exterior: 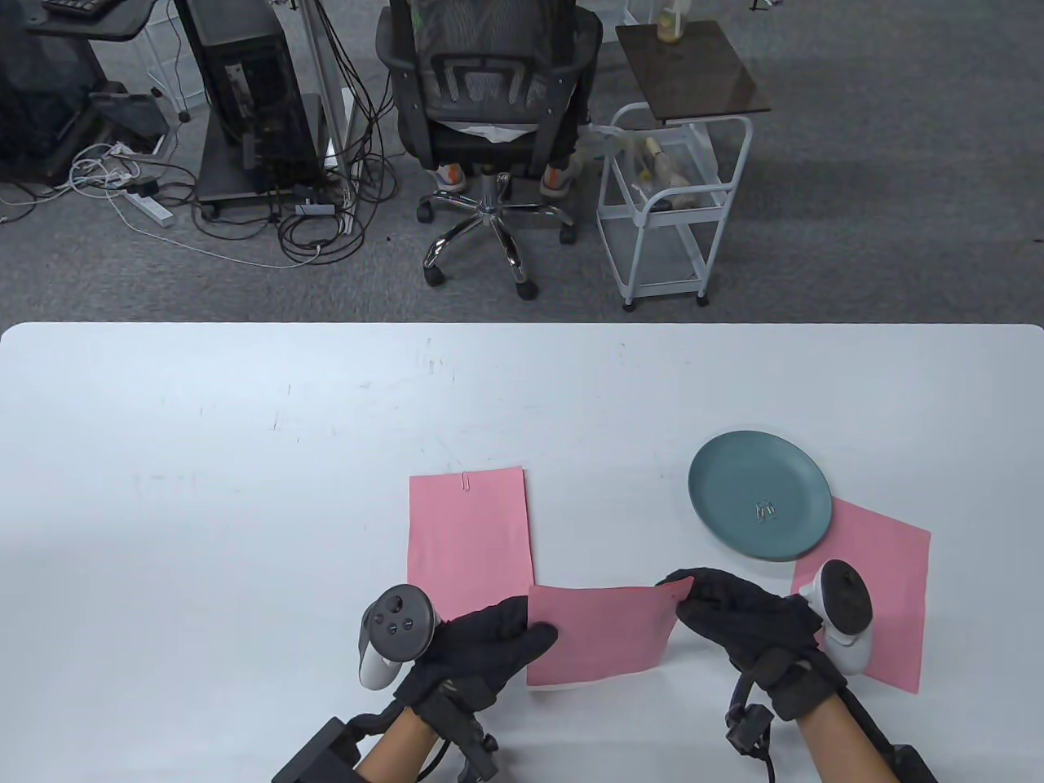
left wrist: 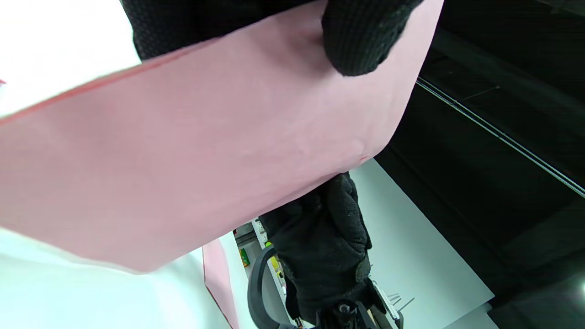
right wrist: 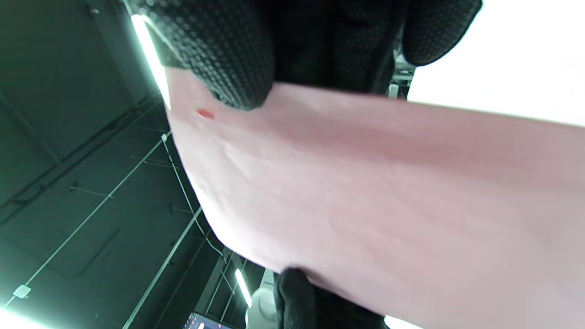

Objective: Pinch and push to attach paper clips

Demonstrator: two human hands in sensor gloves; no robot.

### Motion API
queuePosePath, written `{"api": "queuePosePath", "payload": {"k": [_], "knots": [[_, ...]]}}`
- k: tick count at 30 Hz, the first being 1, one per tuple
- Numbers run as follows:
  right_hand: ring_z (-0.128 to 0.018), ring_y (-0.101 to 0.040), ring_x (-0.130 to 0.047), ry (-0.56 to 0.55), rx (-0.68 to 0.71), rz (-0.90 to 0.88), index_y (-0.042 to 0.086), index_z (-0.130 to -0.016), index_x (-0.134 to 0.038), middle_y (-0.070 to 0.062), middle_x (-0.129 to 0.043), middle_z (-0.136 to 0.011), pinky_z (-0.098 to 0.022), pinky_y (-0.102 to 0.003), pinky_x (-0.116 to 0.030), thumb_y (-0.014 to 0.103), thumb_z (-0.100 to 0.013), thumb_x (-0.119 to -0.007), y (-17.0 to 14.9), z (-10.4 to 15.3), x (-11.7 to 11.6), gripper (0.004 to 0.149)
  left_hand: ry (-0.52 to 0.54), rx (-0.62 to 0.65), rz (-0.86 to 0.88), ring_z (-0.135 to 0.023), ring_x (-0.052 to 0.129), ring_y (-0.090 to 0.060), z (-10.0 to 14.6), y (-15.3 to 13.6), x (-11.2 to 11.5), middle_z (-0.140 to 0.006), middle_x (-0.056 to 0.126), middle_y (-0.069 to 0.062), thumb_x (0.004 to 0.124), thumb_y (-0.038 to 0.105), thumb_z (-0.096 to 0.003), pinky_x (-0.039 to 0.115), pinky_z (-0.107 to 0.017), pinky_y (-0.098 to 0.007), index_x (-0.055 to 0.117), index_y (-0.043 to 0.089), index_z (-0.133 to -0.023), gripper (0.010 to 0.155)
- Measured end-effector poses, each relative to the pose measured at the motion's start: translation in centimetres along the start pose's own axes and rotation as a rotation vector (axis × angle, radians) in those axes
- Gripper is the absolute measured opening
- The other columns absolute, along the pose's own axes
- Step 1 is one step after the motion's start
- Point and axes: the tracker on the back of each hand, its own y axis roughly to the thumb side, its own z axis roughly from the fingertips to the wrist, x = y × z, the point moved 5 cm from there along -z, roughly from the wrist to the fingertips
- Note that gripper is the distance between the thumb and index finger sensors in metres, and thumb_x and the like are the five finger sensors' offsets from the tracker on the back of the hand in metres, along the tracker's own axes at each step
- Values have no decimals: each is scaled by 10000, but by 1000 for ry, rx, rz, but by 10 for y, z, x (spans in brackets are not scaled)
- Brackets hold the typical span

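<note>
At the near edge of the table I hold one pink sheet between both hands, lifted a little above the surface. My left hand grips its left edge with fingers under and thumb on top. My right hand pinches the far right corner, and the wrist views show the thumb pressed on the paper there. I think I hold it at two ends so that it stays flat and stiff for the clip to be pushed on. I cannot tell if a clip is already between my right fingers (they hide that corner). The spare paper clips lie in the green plate, near my right hand, which makes a short reach. A second sheet, already with a clip on its far edge, lies beside my left hand. A third sheet waits partly under the plate.
</note>
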Motion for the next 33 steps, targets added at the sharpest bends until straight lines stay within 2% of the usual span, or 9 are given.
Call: {"api": "queuePosePath", "payload": {"k": [10,13,16,24,28,33], "knots": [[-927,-375,-743,-397,57,178,171,-1039,-702,-128,-766,-1033,-718,-586,-541,309,-598,-782,38,18,69,469,20,-11,41,-876,944,-281,1,-2,-3,-996,895,-47,765,347,-638,746,-700,-512,740,214,-1041,425],[-943,-386,-712,-476,-4,205,165,-1053,-684,-139,-740,-1050,-726,-589,-516,303,-601,-783,33,15,89,483,18,-12,50,-875,945,-282,1,-2,-3,-996,895,-47,765,346,-639,746,-700,-513,740,214,-1040,423],[-952,-393,-692,-525,-128,325,161,-1063,-669,-150,-720,-1061,-734,-590,-495,298,-603,-785,21,9,106,494,7,-11,53,-877,945,-276,0,-2,-2,-999,892,-43,762,349,-641,745,-703,-512,735,219,-1043,424],[-979,-399,-647,-498,-542,835,166,-1068,-666,-155,-678,-1089,-758,-583,-445,272,-594,-797,-20,-15,133,503,-9,-14,71,-874,946,-278,-1,-3,0,-997,894,-47,763,347,-641,745,-702,-514,739,215,-1042,423],[-1020,-377,-578,-458,-672,1021,184,-1068,-665,-132,-625,-1122,-796,-549,-352,265,-593,-802,-38,-27,134,501,-17,-15,78,-874,946,-279,-1,-2,1,-999,891,-45,761,348,-643,744,-703,-515,737,214,-1044,423],[-1046,-351,-543,-429,-798,1225,214,-1062,-671,-104,-595,-1141,-814,-530,-317,276,-591,-806,-57,-36,134,494,-38,-9,82,-873,948,-275,-3,0,4,-1000,891,-41,759,350,-645,744,-705,-514,733,216,-1046,423]]}}
